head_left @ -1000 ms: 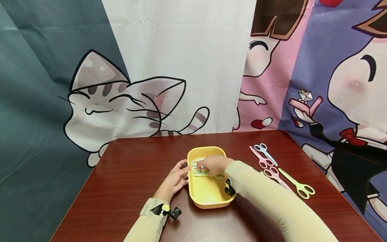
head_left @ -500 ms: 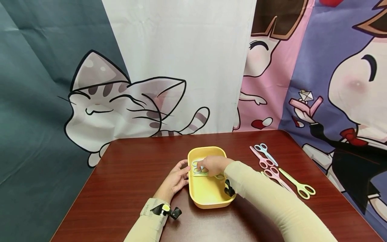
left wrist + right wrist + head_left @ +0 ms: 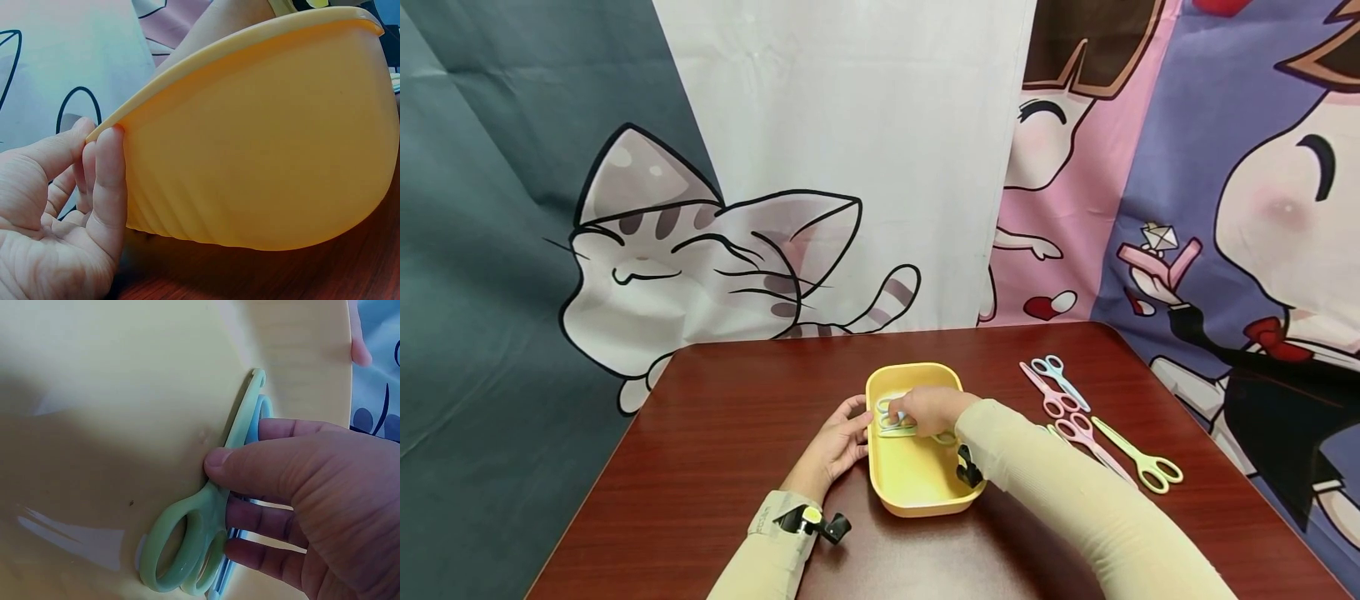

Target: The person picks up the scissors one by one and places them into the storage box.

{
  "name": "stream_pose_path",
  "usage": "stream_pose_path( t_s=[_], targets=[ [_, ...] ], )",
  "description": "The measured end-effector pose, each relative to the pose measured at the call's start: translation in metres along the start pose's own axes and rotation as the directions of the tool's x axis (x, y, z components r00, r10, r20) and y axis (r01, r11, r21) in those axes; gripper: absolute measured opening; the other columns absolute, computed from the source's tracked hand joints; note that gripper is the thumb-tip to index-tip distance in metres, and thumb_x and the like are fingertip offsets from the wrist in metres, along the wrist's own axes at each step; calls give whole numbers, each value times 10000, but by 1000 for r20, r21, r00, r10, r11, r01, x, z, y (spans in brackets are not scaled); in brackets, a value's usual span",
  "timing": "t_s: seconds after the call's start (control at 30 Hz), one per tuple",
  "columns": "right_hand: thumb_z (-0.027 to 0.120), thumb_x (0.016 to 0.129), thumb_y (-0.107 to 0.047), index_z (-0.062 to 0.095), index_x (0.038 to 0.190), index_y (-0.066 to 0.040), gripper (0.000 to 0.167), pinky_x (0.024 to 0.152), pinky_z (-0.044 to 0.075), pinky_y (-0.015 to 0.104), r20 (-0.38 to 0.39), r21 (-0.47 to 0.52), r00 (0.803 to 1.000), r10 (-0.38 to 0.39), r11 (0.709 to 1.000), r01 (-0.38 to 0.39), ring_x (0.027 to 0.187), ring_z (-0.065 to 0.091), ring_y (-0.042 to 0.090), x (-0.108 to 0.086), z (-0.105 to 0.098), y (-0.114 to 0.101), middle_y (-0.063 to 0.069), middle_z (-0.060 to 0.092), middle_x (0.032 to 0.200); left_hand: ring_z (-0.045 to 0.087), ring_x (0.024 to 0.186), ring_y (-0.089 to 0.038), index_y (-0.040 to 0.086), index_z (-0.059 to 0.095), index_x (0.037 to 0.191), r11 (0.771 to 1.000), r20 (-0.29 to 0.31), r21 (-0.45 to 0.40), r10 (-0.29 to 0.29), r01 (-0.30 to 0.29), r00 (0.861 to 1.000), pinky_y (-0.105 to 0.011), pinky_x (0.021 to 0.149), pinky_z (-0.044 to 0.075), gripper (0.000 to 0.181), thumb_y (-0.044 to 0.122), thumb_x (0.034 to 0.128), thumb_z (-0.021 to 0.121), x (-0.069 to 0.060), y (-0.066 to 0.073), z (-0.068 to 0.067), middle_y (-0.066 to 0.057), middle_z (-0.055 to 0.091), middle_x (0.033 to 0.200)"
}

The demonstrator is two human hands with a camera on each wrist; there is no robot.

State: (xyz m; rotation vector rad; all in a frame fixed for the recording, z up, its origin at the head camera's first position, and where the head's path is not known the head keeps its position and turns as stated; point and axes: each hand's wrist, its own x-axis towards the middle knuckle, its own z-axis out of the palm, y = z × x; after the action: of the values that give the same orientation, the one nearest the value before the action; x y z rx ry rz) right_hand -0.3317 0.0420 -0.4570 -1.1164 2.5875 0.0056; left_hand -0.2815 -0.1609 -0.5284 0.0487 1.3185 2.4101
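Observation:
A yellow plastic bin (image 3: 913,475) stands on the table. At its left side my left hand (image 3: 835,450) pinches the rim, thumb over the edge and fingers against the outer wall (image 3: 250,162) in the left wrist view. Inside the bin, my right hand (image 3: 936,407) reaches down to the far part. The right wrist view shows its thumb and fingers gripping pale green scissors (image 3: 212,499), blades together. Light blue scissors (image 3: 265,405) lie right against them, partly hidden by the fingers. Blue finger loops (image 3: 883,406) show left of the hand in the head view.
On the right of the dark red table (image 3: 737,400) lie light blue scissors (image 3: 1070,390), pink scissors (image 3: 1034,379), a second pink pair (image 3: 1087,438) and green scissors (image 3: 1138,460). A pale green piece shows beneath the second pink pair. A cartoon-printed cloth (image 3: 865,108) hangs behind.

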Motion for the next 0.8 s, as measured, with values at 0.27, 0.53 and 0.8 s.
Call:
stream_pose_path(
  t_s=[0.27,0.53,0.8],
  targets=[
    [790,852,-73,683,1162,-274,384,791,457,227,-16,13,1000,-8,1000,8,852,526,101,-2,-1,0,-46,611,1042,630,679,-86,103,331,1377,1000,5,-12,-4,4,1000,-235,546,575,327,37,1076,439,-1,1,0,-70,657,974],
    [819,822,-80,701,1133,-334,418,676,454,234,-31,36,999,24,999,-23,752,524,129,-3,-3,0,21,441,1073,599,657,-74,109,335,1372,1000,6,-19,-5,5,1000,-228,538,566,329,39,1072,450,-2,2,1,-65,650,964],
    [830,819,-118,684,1169,-336,437,693,454,250,-26,14,999,30,999,-29,774,516,135,-4,-3,-1,15,482,1048,626,682,-88,115,337,1369,999,11,-35,-7,8,1000,-242,543,574,324,29,1073,437,-3,3,2,-68,667,975]
  ],
)
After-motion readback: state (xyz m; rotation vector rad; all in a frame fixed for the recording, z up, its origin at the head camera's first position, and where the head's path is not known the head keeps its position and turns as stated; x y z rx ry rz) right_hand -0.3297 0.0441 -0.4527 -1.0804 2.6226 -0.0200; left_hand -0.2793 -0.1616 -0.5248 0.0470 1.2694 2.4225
